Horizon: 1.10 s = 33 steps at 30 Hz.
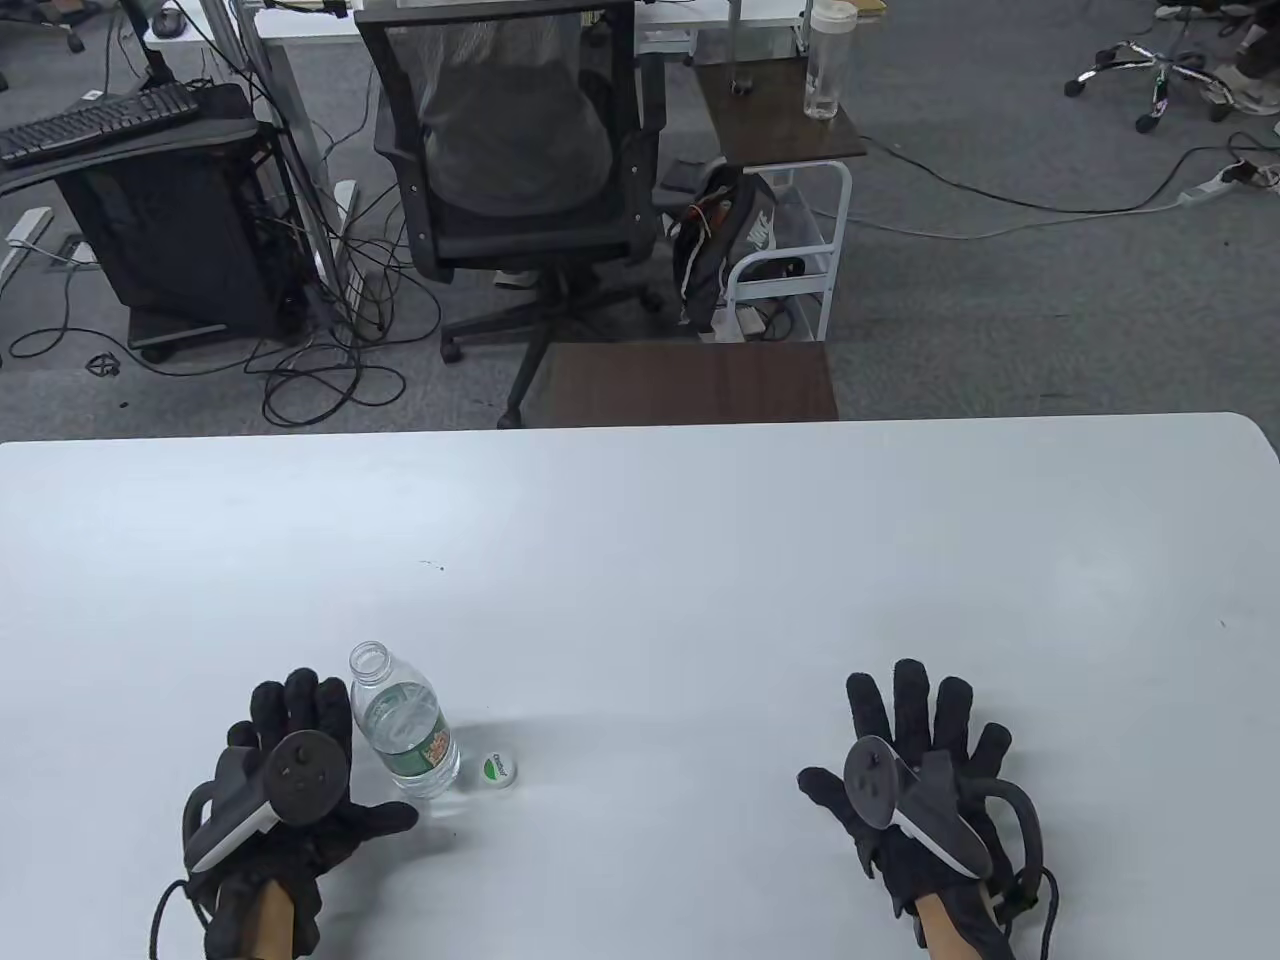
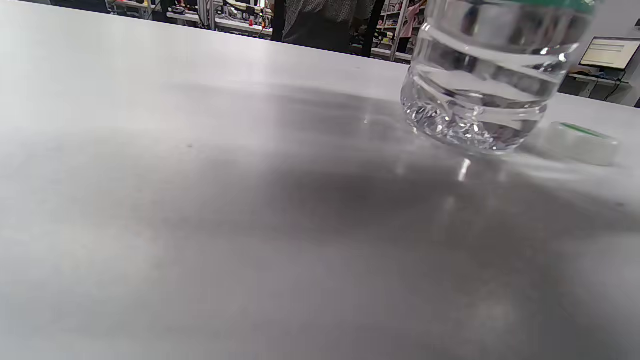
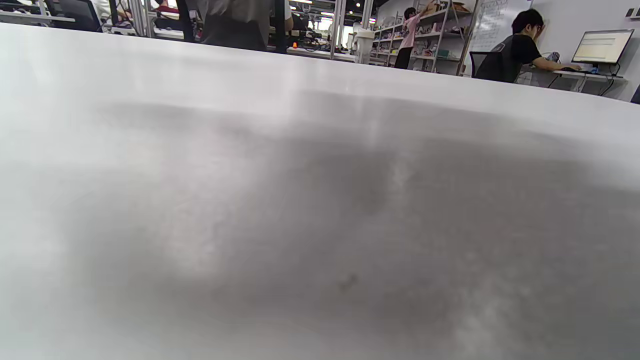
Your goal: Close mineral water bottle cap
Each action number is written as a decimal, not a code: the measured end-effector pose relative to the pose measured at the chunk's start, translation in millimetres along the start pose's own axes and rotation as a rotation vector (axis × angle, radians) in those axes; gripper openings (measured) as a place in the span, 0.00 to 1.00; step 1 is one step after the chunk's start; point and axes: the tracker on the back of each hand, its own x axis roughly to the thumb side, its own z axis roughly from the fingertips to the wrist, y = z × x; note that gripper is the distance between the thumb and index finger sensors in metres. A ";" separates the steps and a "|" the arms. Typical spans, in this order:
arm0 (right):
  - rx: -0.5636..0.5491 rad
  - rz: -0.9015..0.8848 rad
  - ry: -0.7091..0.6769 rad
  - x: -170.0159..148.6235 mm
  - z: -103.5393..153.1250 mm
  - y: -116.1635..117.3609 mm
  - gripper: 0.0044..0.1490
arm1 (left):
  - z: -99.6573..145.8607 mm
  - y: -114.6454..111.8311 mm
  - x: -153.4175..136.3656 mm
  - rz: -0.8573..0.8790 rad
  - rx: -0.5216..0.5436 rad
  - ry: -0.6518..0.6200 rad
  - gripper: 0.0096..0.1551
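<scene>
A clear mineral water bottle (image 1: 404, 730) with a green label stands upright and uncapped on the white table (image 1: 640, 560). Its white and green cap (image 1: 497, 769) lies on the table just right of the bottle's base. My left hand (image 1: 300, 760) rests flat on the table just left of the bottle, fingers spread, holding nothing. My right hand (image 1: 915, 760) rests flat far to the right, fingers spread, empty. The left wrist view shows the bottle's base (image 2: 475, 110) and the cap (image 2: 582, 142). The right wrist view shows only bare table.
Beyond the table's far edge stand a black office chair (image 1: 510, 170), a small brown side table (image 1: 690, 380) and a shelf cart with another bottle (image 1: 828, 60). Cables lie on the floor.
</scene>
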 end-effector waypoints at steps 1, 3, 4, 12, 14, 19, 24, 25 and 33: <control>0.009 0.002 0.003 -0.3 -0.7 0.9 0.62 | -0.2 0.0 -0.6 0.000 0.001 0.003 0.77; 0.015 0.007 0.008 -1.2 -1.1 1.9 0.62 | -0.5 -0.5 -2.1 0.001 -0.004 0.009 0.77; 0.012 0.006 0.009 -1.7 -1.2 2.3 0.62 | -0.2 -1.2 -2.9 0.004 -0.008 0.013 0.77; 0.010 0.012 0.015 -3.2 -0.8 2.2 0.62 | -1.0 -1.3 -4.4 0.026 -0.015 0.019 0.76; 0.018 0.029 0.023 -3.7 -1.0 2.6 0.62 | -0.4 -2.1 -6.0 0.042 -0.033 0.041 0.76; -0.035 0.003 0.011 -5.2 4.2 -3.7 0.62 | 3.3 1.7 -7.2 0.166 0.025 0.005 0.75; -0.017 0.039 0.009 0.0 2.6 -1.0 0.62 | 3.9 4.0 -6.4 0.183 0.063 -0.011 0.74; -0.012 0.043 0.011 0.6 1.7 -0.1 0.62 | 4.5 4.7 -6.6 0.209 0.081 -0.011 0.73; -0.002 0.054 0.016 2.1 0.3 2.1 0.62 | 9.6 12.4 -0.3 0.526 0.259 -0.065 0.76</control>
